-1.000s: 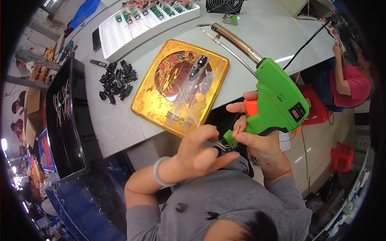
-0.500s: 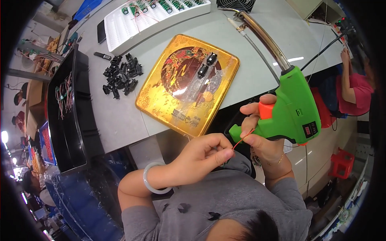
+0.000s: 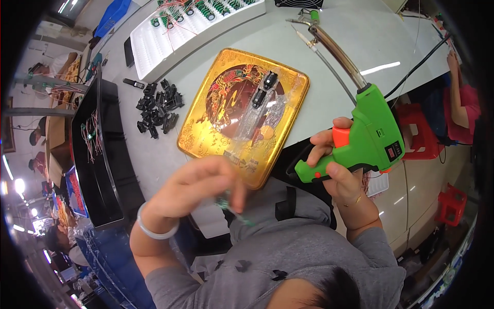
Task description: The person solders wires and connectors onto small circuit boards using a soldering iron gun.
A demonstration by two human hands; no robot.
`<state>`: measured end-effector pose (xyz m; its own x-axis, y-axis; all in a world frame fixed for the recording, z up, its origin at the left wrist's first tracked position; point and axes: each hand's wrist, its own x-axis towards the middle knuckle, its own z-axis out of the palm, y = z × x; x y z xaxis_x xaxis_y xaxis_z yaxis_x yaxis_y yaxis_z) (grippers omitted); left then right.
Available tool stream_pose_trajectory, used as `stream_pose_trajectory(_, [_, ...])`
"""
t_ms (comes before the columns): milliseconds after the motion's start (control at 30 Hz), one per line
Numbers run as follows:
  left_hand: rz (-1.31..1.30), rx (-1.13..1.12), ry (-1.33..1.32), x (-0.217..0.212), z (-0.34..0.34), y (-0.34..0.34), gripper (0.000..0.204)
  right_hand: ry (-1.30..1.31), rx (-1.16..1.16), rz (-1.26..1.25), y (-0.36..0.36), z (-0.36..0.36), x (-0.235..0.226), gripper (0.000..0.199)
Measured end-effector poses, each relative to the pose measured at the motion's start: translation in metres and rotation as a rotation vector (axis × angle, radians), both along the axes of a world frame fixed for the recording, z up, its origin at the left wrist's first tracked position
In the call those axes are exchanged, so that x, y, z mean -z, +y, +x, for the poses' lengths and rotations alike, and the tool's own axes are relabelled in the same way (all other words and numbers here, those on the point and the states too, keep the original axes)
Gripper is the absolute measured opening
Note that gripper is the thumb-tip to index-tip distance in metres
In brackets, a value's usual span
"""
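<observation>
Soldering gun gripped, hands apart

Your left hand (image 3: 203, 186) pinches a small green part (image 3: 222, 202), blurred; your right hand (image 3: 338, 164) wraps the green soldering gun (image 3: 378, 126) just outside the tabletop's (image 3: 381, 49) near edge. A gold tin (image 3: 198, 131) lies ahead, between your left hand and the white tray (image 3: 206, 37) by the far edge. Black pieces (image 3: 158, 105) heap left of it, beside the black bin (image 3: 123, 170). The gun's long axis slants leftward, its tip pointing toward the far edge.

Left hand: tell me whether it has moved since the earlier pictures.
Yes: against the gold tin, the left hand has moved left, away from the green soldering gun.
</observation>
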<state>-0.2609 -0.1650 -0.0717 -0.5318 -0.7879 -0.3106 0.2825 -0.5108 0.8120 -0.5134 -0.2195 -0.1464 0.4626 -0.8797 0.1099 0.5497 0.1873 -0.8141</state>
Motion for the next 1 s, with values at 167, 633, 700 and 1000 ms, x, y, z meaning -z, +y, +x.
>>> stream_pose_trajectory(167, [-0.008, -0.253, -0.195, -0.015, 0.044, -0.009, 0.016, -0.254, -0.09, 0.201, 0.011, 0.017, 0.024, 0.062])
stream_pose_trajectory(633, [0.072, 0.095, -0.649, 0.015, 0.085, -0.075, 0.011, -0.116, -0.276, 0.021, 0.016, 0.021, 0.046, 0.055])
stream_pose_trajectory(700, [0.047, 0.106, -0.659, 0.027, 0.078, -0.084, 0.009, -0.143, -0.27, 0.074, 0.013, 0.018, 0.046, 0.054])
stream_pose_trajectory(1000, [-0.006, 0.159, -0.53, 0.057, 0.05, -0.101, 0.005, -0.12, -0.135, 0.006, -0.011, -0.026, 0.059, 0.056])
